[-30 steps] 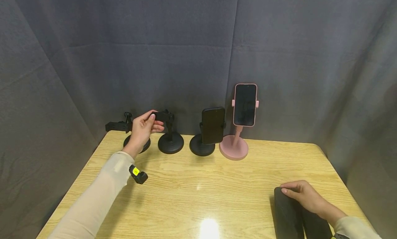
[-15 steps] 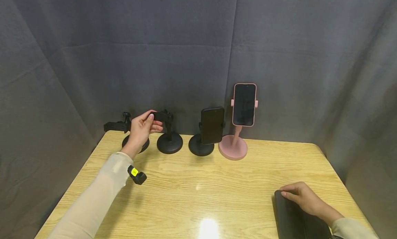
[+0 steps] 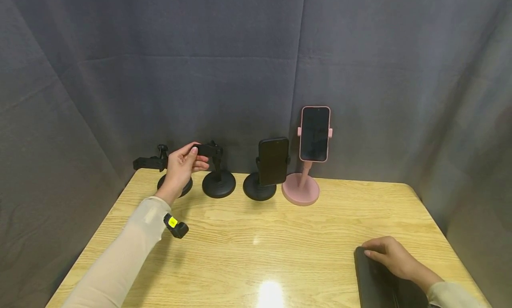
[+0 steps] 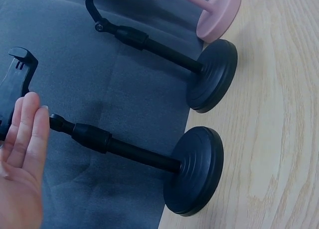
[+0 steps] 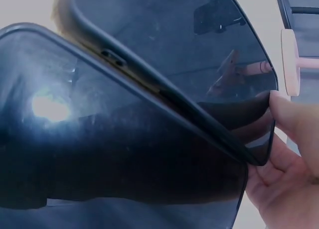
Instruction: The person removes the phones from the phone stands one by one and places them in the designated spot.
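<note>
At the counter's [image 3: 312, 241] back edge the left hand [image 3: 181, 169] pinches a black stand's [image 3: 218, 169] clamp [image 3: 208, 150], as if to steady it, while near the right edge the right hand [image 3: 395, 258] grips, so far as I can tell, one phone [image 3: 373, 279] by its end.

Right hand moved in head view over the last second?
Yes, slightly: the right hand has shifted toward the wearer, away from the pink stand.

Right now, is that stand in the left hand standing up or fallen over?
Upright. The black stand rests flat on its round base on the table.
</note>
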The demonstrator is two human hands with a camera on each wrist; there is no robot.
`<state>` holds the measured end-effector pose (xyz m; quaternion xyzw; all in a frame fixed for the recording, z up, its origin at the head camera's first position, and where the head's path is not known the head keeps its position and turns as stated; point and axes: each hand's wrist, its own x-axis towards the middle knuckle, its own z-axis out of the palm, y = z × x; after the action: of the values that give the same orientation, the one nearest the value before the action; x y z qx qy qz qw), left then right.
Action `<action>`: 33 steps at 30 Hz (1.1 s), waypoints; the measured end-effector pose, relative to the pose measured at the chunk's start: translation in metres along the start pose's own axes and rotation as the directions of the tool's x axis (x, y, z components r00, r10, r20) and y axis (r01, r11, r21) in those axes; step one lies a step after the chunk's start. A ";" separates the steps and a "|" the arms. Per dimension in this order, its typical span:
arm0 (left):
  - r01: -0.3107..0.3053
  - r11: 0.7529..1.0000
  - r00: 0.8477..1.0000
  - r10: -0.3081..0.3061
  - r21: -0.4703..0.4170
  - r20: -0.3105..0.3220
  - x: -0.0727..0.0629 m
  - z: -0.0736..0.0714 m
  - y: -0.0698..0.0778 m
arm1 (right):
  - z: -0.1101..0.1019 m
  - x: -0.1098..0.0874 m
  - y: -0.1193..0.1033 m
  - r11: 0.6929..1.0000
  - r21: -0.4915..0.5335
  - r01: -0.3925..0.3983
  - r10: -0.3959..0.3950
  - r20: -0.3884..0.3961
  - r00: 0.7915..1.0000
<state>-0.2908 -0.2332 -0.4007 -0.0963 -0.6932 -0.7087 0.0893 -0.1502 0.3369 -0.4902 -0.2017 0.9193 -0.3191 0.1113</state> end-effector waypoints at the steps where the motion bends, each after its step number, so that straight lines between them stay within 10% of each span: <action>1: 0.002 1.000 1.000 -0.002 -0.001 -0.001 0.000 0.000 0.000 | 0.000 0.000 -0.001 1.000 0.000 0.001 -0.001 0.004 1.000; 33: 0.032 0.999 0.999 -0.032 0.007 0.008 -0.002 -0.006 0.004 | 0.010 -0.001 -0.011 0.978 -0.198 -0.067 0.044 -0.116 0.992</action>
<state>-0.2883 -0.2396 -0.3978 -0.0878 -0.6973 -0.7073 0.0755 -0.1430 0.3237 -0.4913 -0.1680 0.9569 -0.2321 0.0478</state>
